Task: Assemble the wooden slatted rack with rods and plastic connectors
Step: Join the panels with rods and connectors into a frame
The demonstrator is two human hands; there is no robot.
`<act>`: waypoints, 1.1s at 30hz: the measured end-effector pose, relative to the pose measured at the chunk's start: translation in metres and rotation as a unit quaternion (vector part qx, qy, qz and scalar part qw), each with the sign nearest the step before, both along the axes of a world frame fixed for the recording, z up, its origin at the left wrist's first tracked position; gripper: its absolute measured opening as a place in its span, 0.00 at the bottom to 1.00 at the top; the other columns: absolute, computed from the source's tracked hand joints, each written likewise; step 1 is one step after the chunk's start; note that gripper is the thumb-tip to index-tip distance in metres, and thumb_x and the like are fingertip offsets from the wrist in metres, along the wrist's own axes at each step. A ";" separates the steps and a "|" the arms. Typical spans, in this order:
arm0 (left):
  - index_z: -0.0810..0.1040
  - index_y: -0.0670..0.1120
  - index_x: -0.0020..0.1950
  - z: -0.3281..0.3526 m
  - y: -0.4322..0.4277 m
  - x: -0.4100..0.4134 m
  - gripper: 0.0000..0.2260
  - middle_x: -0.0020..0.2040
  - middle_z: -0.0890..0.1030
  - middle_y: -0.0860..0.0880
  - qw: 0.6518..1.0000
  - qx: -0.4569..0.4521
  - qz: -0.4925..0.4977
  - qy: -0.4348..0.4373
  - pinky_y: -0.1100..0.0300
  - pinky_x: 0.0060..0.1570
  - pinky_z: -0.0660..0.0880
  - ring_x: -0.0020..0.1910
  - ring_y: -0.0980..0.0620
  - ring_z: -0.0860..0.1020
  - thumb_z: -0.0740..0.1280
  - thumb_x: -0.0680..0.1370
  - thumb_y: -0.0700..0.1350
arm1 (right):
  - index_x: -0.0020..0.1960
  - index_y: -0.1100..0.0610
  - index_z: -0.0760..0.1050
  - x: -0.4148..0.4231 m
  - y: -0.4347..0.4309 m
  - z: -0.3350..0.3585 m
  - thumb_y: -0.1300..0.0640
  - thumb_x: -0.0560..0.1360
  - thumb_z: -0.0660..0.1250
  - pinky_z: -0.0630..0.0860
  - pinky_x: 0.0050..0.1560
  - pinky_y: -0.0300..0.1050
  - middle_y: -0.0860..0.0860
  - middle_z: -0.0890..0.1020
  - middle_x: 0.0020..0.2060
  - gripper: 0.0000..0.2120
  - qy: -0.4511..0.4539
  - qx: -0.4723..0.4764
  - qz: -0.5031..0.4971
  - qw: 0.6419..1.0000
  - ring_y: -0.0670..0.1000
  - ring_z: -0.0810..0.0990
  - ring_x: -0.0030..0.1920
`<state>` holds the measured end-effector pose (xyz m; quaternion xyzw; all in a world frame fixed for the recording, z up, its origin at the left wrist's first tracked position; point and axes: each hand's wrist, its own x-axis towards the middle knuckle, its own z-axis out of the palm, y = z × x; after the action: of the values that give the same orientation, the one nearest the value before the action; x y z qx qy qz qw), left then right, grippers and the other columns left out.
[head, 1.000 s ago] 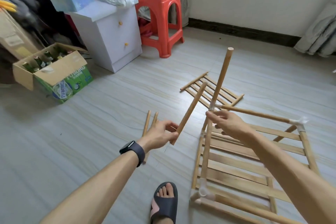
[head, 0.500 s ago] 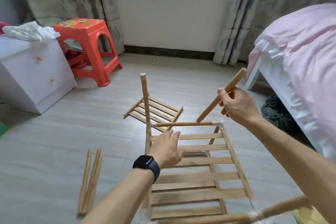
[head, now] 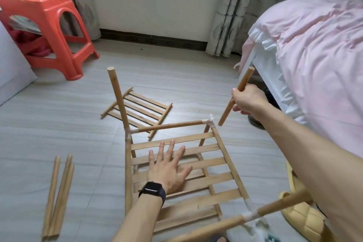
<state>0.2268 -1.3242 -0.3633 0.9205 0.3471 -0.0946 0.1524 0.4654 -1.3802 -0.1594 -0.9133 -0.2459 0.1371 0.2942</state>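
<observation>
R hand [head: 248,101] grips rod [head: 244,80]; near rack corner [head: 252,217] blurred.

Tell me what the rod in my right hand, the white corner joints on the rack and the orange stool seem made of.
Round light-brown rod: looks like bare wood, perhaps bamboo; matte with faint grain. Translucent white corner connector: apparently plastic; milky, slightly glossy. Orange-red stool: moulded plastic, judging by its shiny one-piece legs.
</observation>
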 end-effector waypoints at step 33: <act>0.38 0.68 0.79 -0.004 0.023 -0.004 0.31 0.79 0.32 0.56 0.999 0.038 -0.029 -0.005 0.39 0.76 0.34 0.79 0.49 0.33 0.44 0.79 0.72 | 0.61 0.53 0.75 0.017 -0.028 -0.015 0.47 0.83 0.62 0.83 0.41 0.45 0.47 0.85 0.46 0.12 0.032 0.040 0.142 0.989 0.47 0.86 0.39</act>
<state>0.2225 -1.3013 -0.3671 0.9360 0.3225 -0.0807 0.1160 0.4820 -1.4085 -0.1743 -0.8518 -0.3691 0.1969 0.3153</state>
